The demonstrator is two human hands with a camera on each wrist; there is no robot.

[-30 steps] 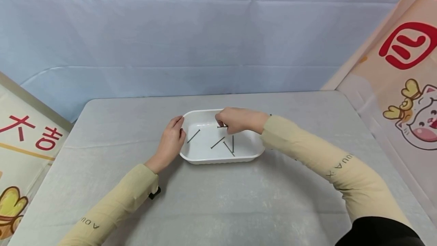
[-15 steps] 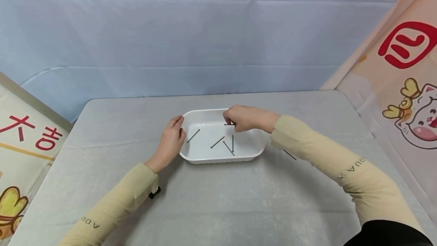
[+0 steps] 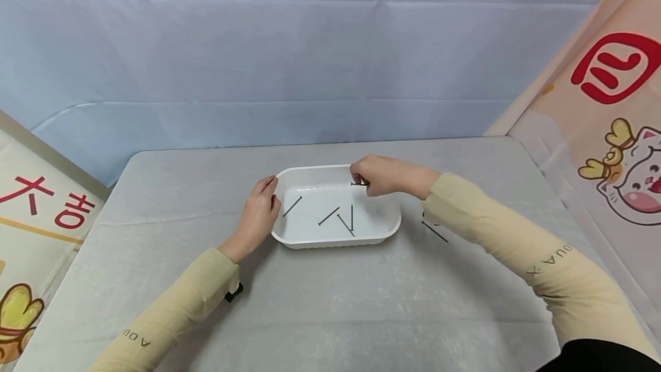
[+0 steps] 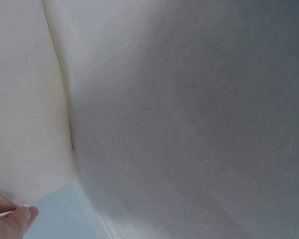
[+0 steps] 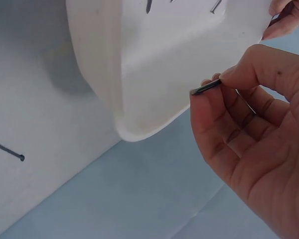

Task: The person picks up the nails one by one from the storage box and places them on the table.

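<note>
My right hand (image 3: 384, 175) pinches a dark nail (image 5: 207, 87) between thumb and fingers. It is over the back right part of a white tray (image 3: 330, 241). In the head view the nail's end sticks out to the left of the fingers. At the tray's left end, my left hand (image 3: 254, 217) grips the rim. The left wrist view catches only the fingertips (image 4: 20, 219) at its lower left corner. Several nails lie loose on the tray's floor, among them a slanting nail (image 3: 292, 206) near the left and another nail (image 3: 329, 216) in the middle.
A nail (image 3: 435, 232) lies on the grey tabletop (image 3: 351, 303) right of the tray, near the right forearm. Something thin and dark beside it is mostly hidden by the sleeve. A pale blue cloth (image 3: 310, 62) hangs behind; printed panels (image 3: 619, 148) flank the table.
My right hand has shifted right and slightly back over the tray, carrying the pinched nail. The nail on the table has come out from behind the sleeve. My left hand has stayed put.
</note>
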